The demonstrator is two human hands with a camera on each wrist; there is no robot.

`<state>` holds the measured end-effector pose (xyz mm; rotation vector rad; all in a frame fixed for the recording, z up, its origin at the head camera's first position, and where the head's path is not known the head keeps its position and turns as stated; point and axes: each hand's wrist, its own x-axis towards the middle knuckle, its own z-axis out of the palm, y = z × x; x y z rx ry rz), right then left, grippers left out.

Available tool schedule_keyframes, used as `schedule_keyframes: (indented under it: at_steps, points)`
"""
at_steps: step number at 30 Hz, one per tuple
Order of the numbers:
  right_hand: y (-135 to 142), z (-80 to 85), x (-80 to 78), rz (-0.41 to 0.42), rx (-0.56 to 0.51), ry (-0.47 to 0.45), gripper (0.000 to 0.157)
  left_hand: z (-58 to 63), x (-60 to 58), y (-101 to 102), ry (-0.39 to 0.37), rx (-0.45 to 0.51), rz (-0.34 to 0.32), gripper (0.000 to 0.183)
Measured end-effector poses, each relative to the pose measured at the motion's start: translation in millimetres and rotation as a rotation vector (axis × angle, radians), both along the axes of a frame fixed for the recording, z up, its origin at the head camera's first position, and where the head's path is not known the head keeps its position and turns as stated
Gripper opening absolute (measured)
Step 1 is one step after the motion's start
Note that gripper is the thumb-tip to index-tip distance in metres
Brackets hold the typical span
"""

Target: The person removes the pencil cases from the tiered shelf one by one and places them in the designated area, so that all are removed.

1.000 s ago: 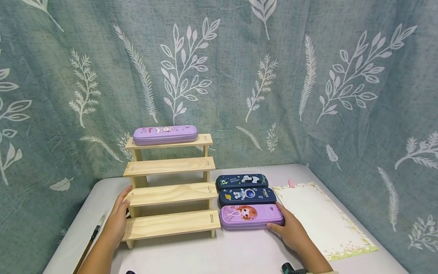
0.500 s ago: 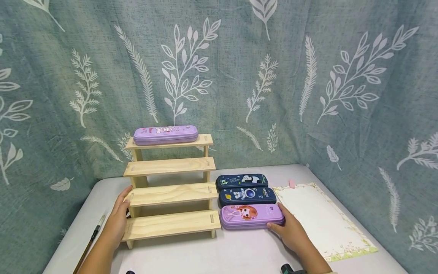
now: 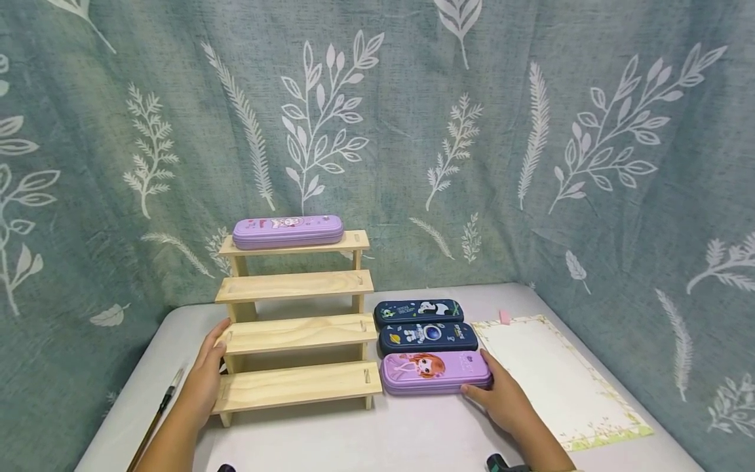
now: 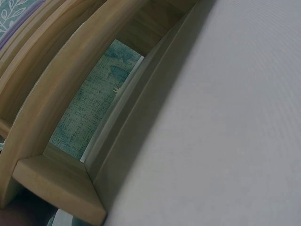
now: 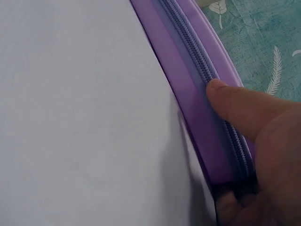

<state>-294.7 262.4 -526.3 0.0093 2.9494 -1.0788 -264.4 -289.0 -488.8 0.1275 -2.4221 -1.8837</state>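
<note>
On the left stands a stepped wooden display rack [image 3: 301, 331] with several plain shelves. My left hand [image 3: 203, 377] rests against its left side, fingers extended along the shelf ends. In the left wrist view only a dark bit of that hand [image 4: 26, 209] shows beyond the rack's lowest leg [image 4: 61, 188]. My right hand [image 3: 498, 396] grips the right end of a purple pencil case [image 3: 430, 373] printed with a red-haired girl. In the right wrist view the thumb presses on the zipper [image 5: 193, 44] along its side. The case lies flat on the table.
Behind the purple case lie a navy astronaut pencil case [image 3: 427, 336] and a dark panda pencil case [image 3: 419, 311]. Another purple pencil case [image 3: 289, 231] sits on the top shelf. A brush [image 3: 156, 419] lies at left, a bordered paper sheet [image 3: 560, 380] at right.
The head view has shifted very slightly. Both hands, the rack and the pencil cases keep their places.
</note>
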Motion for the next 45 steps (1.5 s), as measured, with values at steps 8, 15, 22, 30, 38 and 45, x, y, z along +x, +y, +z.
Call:
schedule_keyframes:
  at_steps: [8, 15, 22, 30, 38, 45]
  points:
    - [2.0, 10.1, 6.1, 0.039, -0.023, 0.000, 0.109, -1.5, -1.9, 5.1, 0.029, 0.013, -0.013, 0.055]
    - [-17.5, 29.3, 8.1, 0.064, 0.110, 0.122, 0.095, -3.0, -1.9, -0.4, 0.024, 0.015, 0.004, 0.054]
    - [-40.5, 63.2, 11.7, 0.200, 0.206, 0.232, 0.093, 2.3, -0.4, 2.4, 0.005, 0.017, 0.002, 0.055]
    - [-57.4, 94.9, 9.1, 0.494, 0.361, 0.208, 0.091, -0.8, -0.6, -2.8, 0.027, 0.003, -0.001, 0.055]
    - [-71.8, 132.9, 2.7, 0.603, 0.620, 0.377, 0.084, 2.2, -3.3, -6.9, 0.050, 0.004, -0.017, 0.055]
    - [-88.1, 158.2, -3.8, 0.628, 0.696, 0.329, 0.088, -1.1, 1.3, -3.3, 0.047, 0.026, -0.033, 0.056]
